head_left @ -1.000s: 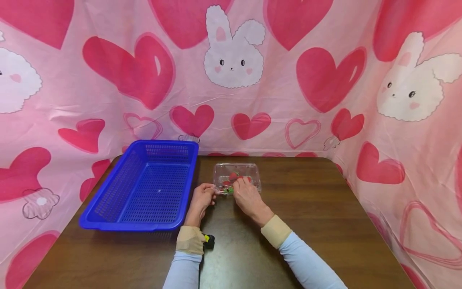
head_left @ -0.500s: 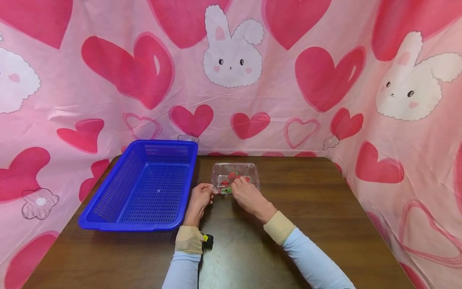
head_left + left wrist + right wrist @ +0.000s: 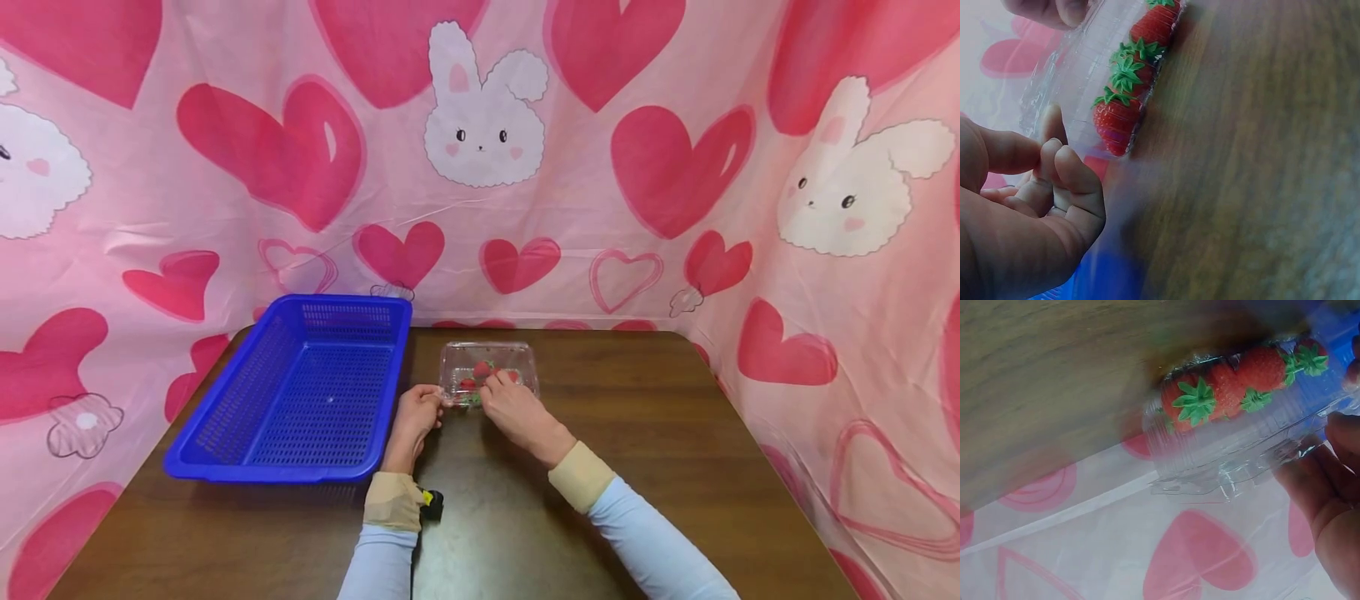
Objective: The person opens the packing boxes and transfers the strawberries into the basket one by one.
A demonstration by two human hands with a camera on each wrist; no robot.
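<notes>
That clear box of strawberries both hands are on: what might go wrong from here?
The clear box is thin and glossy; the left hand only pinches its corner flange, so that grip might slip. If the lid pops suddenly, the strawberries could spill onto the table. The right hand pressing could dent it.

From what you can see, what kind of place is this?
Probably a staged recording booth, not a kitchen: pink heart-and-bunny cloth walls in a brown table holding only a blue basket and a clear strawberry box.
</notes>
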